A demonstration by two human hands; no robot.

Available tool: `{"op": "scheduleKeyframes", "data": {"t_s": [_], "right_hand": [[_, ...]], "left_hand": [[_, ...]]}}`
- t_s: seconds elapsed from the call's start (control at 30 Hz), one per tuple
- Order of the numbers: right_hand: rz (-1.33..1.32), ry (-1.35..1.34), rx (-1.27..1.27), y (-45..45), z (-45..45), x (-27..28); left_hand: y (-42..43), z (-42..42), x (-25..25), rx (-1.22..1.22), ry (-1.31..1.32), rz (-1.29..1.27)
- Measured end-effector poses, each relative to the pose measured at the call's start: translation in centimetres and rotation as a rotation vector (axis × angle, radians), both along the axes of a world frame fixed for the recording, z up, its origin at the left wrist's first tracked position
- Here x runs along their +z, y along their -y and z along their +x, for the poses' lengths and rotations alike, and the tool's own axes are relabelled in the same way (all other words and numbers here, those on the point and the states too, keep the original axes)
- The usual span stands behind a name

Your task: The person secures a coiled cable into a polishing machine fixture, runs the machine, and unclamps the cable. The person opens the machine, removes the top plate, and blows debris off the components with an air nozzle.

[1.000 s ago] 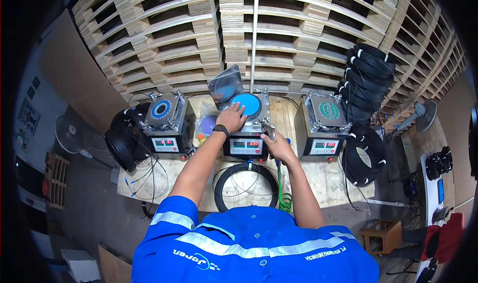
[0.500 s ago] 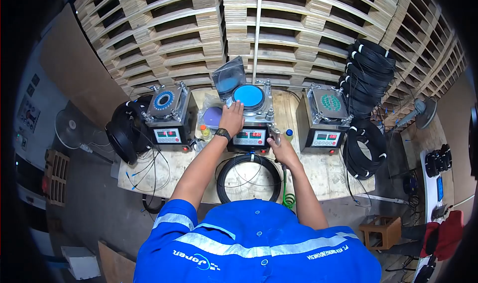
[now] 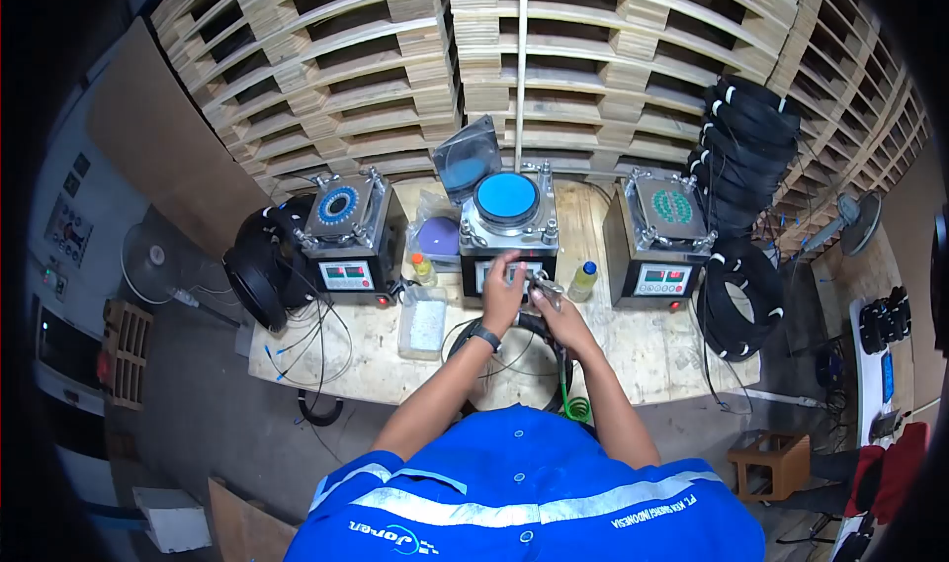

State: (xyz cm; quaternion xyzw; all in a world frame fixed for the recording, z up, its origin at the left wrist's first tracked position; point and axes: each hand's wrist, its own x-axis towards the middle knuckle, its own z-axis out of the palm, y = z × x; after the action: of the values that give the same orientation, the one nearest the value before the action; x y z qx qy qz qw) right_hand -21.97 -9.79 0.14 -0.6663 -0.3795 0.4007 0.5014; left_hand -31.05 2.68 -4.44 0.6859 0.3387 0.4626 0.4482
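Note:
My right hand (image 3: 561, 323) is wrapped around a metal air blow gun (image 3: 548, 287), whose green coiled hose (image 3: 575, 410) hangs over the front edge of the bench. Close to the gun's nozzle, my left hand (image 3: 502, 293) has its fingers stretched up and apart, with nothing visible in them. Both hands are in front of the middle polishing machine (image 3: 509, 236) and partly cover its display panel. On top of that machine sits a round blue pad (image 3: 506, 195). A coil of black cable (image 3: 460, 339) lies below my hands, partly hidden by them.
Similar machines stand left (image 3: 344, 231) and right (image 3: 660, 236). Left of my hands are a white tray (image 3: 423, 327), a small orange-capped bottle (image 3: 423, 268) and a purple disc (image 3: 438, 236). A blue-capped bottle (image 3: 583, 281) is at right. Black cable coils (image 3: 741, 310) flank the bench.
My left hand has come off the blue pad and down beside the air gun. The right hand and gun have shifted slightly nearer me. The white tray is now uncovered.

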Motion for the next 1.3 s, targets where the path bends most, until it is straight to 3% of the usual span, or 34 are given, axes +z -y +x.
{"op": "scheduleKeyframes", "data": {"t_s": [0.03, 0.07, 0.1, 0.2, 0.33, 0.53, 0.87, 0.93, 1.07, 1.13, 1.3], "right_hand": [[-0.089, -0.051, 0.010, 0.0, -0.4, 0.6], [-0.077, -0.099, 0.030, -0.1, -0.5, 0.5], [-0.115, -0.139, 0.050, 0.0, -0.5, 0.9], [-0.160, -0.215, 0.073, 0.6, -0.1, -0.2], [-0.181, -0.250, 0.084, 1.7, -0.2, -2.1], [-0.306, -0.375, 0.121, 3.7, -1.1, -6.2], [-0.351, -0.367, 0.187, 5.6, -1.1, -7.8], [-0.335, -0.259, 0.169, 6.3, -1.2, -8.0], [-0.067, -0.311, -0.021, 8.0, -2.9, -8.7], [-0.011, -0.172, -0.058, 8.9, -3.9, -9.5], [-0.127, -0.092, 0.036, 13.1, -6.8, -8.3]], "left_hand": [[0.8, 0.7, 0.0, -0.165, 0.338, -0.433], [1.2, 0.4, -0.3, -0.152, 0.242, -0.575], [1.4, 0.5, -0.7, -0.123, 0.281, -0.505], [2.3, -1.7, 0.6, -0.210, 0.227, -0.685], [3.7, -3.8, -1.7, -0.212, 0.220, -0.793], [7.1, -6.6, -4.2, -0.049, 0.194, -0.953], [9.8, -8.0, -4.2, 0.009, 0.248, -1.019], [9.9, -8.0, -4.3, -0.014, 0.243, -1.016], [11.1, -8.4, -3.5, -0.093, 0.205, -0.958], [11.8, -9.4, -4.2, -0.121, 0.196, -0.956], [15.3, -14.0, -5.4, -0.150, 0.189, -0.935]]}}
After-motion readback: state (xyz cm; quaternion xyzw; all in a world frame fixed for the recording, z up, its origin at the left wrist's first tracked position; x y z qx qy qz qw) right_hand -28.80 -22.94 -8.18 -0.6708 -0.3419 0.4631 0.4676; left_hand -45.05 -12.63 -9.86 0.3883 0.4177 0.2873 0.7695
